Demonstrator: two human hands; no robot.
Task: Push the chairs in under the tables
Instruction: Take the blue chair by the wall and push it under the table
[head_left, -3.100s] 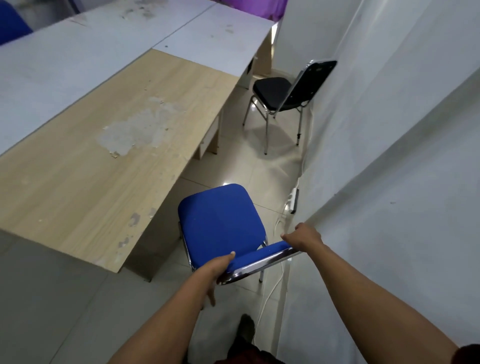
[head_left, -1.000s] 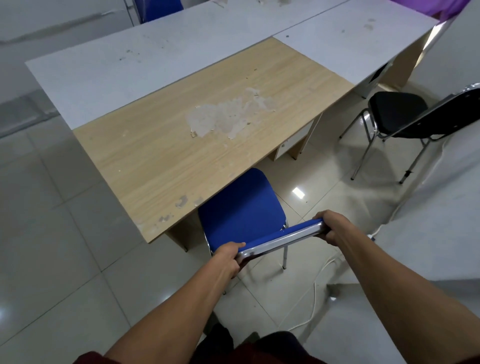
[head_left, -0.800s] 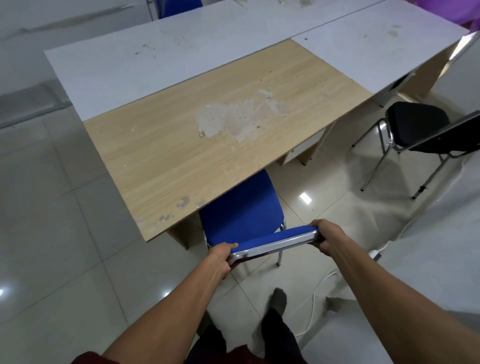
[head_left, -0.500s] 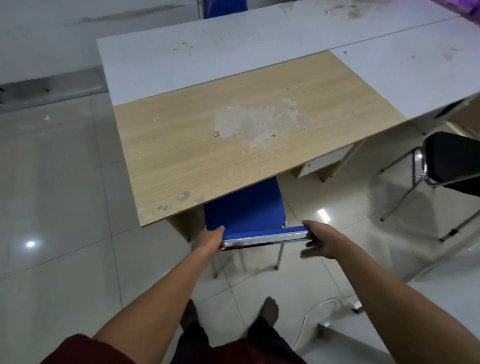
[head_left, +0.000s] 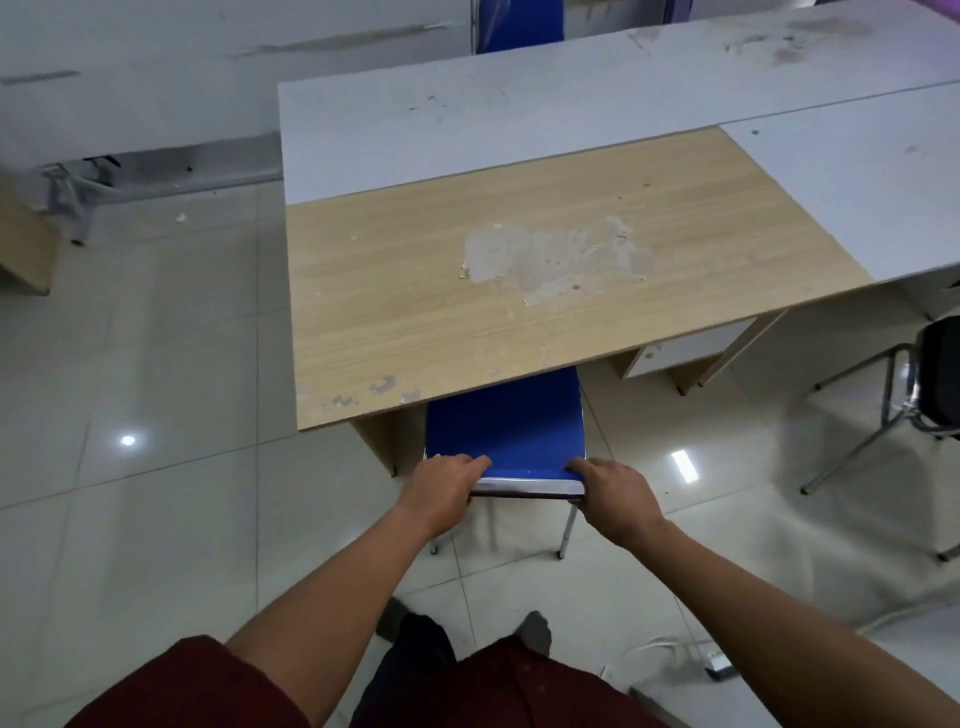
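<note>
A blue chair with a chrome frame stands in front of me, its seat partly hidden under the near edge of the light wooden table. My left hand grips the left end of the chair's backrest top. At the right end of that backrest my right hand holds on as well. A black chair with chrome legs stands out on the floor at the right, away from the tables and partly cut off by the frame.
Grey-white tables adjoin the wooden one behind and to the right. Another blue chair back shows beyond the far table. A white drawer unit sits under the table's right side. A power strip and cable lie on the tiled floor at lower right.
The blue chair has turned to face the wooden table squarely and slid farther in, so more of its seat is hidden under the tabletop. Both hands stayed on the backrest.
</note>
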